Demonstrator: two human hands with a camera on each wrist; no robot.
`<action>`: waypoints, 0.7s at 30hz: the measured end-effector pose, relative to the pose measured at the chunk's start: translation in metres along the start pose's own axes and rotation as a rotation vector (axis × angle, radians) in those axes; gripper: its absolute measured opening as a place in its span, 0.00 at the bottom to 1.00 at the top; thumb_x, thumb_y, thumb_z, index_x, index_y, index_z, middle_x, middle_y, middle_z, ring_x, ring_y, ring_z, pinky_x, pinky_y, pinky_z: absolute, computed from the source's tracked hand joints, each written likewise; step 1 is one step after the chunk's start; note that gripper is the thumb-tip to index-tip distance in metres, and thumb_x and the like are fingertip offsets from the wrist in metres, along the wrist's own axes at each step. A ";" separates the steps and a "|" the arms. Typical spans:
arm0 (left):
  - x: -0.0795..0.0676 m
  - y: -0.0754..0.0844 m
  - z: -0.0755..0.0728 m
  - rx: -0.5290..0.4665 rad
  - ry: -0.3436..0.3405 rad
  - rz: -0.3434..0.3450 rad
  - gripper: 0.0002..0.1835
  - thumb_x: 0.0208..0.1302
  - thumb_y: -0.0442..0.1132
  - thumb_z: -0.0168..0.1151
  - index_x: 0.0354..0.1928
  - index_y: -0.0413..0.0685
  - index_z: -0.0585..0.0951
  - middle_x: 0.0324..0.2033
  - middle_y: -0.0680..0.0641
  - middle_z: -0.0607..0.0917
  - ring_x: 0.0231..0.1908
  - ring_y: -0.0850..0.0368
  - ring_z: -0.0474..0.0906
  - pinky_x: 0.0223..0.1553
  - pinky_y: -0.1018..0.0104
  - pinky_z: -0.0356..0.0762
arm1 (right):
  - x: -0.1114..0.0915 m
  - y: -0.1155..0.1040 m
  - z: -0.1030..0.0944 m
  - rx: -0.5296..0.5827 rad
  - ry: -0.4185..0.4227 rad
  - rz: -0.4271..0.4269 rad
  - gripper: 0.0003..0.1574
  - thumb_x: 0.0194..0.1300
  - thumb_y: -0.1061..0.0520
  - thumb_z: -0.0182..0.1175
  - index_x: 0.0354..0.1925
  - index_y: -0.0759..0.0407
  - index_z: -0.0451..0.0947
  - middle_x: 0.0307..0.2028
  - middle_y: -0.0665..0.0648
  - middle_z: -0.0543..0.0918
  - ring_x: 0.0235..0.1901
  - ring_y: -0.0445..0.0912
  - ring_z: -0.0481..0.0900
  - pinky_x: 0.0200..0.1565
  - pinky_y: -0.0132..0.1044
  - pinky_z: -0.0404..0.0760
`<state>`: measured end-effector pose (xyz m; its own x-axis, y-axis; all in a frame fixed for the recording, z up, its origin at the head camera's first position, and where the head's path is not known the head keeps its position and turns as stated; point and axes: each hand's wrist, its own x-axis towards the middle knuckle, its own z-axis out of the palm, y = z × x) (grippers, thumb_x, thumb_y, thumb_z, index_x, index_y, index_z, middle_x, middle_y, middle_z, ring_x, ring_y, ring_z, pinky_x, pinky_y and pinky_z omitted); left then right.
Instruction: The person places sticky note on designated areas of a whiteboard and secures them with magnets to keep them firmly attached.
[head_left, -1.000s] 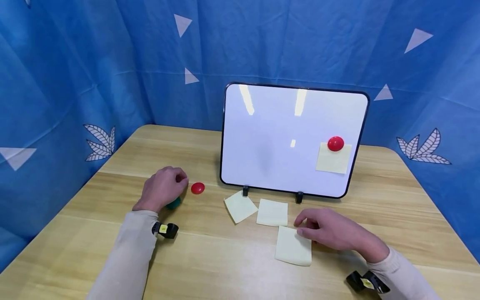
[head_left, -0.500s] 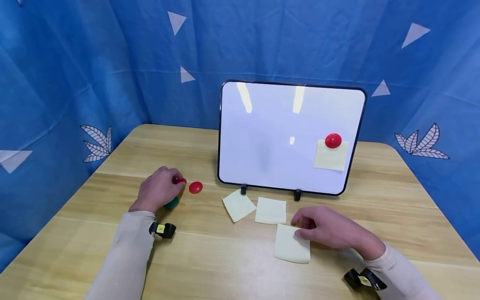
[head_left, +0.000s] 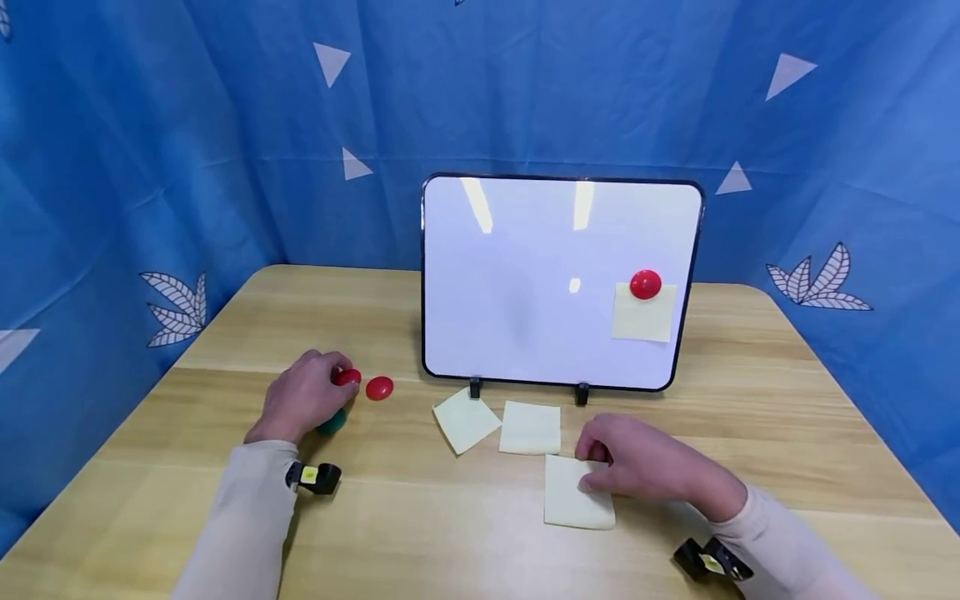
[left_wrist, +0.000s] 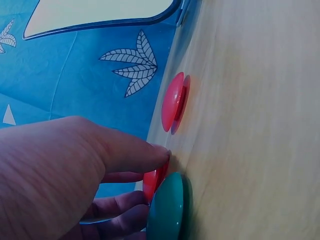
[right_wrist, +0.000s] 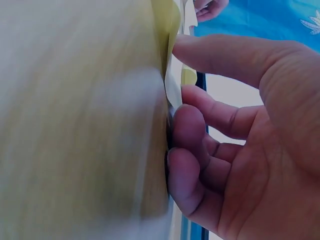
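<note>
1. Blue curtain (head_left: 480,83): on my head feed it is hanging along the far side and wrapping round left and right, showing white triangles and leaf prints.
2. Wooden table (head_left: 420,533): filling the near and middle ground.
3. Whiteboard (head_left: 517,275): standing on the far part, right of centre, two black feet (head_left: 582,394) supporting it.
4. Right hand (head_left: 645,462): I am seeing its fingers bending loosely, a gap showing between thumb and index; the thumb tip is resting on the near note.
5. Left hand (head_left: 300,396): narrow, pinching the held red disc between thumb and fingers.
6. Paper notes: near note (head_left: 570,504) lying just left of the right hand; middle note (head_left: 531,428) lying just beyond it; tilted note (head_left: 466,420) lying farther left; board note (head_left: 642,322) hanging at the whiteboard's right.
7. Discs: board disc (head_left: 646,284) overlapping the board note's top; held red disc (head_left: 347,377) sitting in the left hand, whether clear of the table I cannot tell; loose red disc (head_left: 379,388) lying just right of it; green disc (left_wrist: 166,207) lying nearer, partly behind the hand.
</note>
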<state>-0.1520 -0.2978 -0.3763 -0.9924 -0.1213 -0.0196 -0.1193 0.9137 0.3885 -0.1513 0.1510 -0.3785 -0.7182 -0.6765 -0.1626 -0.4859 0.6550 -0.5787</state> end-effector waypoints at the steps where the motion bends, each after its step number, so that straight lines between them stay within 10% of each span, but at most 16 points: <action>1: 0.000 -0.001 0.001 0.001 -0.004 -0.003 0.23 0.64 0.45 0.69 0.57 0.40 0.80 0.45 0.37 0.77 0.41 0.44 0.74 0.37 0.52 0.76 | 0.001 0.000 0.001 0.000 0.002 -0.001 0.14 0.58 0.52 0.73 0.39 0.49 0.78 0.31 0.45 0.75 0.32 0.42 0.73 0.36 0.36 0.74; 21: 0.001 -0.006 0.005 0.018 -0.004 -0.016 0.24 0.64 0.47 0.66 0.56 0.38 0.79 0.46 0.37 0.74 0.41 0.43 0.73 0.36 0.52 0.75 | 0.001 0.009 0.000 0.103 0.059 -0.016 0.09 0.64 0.59 0.67 0.38 0.46 0.78 0.28 0.45 0.77 0.30 0.41 0.75 0.33 0.34 0.76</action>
<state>-0.1522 -0.3012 -0.3829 -0.9905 -0.1341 -0.0290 -0.1352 0.9185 0.3716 -0.1564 0.1564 -0.3834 -0.7403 -0.6636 -0.1077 -0.4458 0.6045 -0.6602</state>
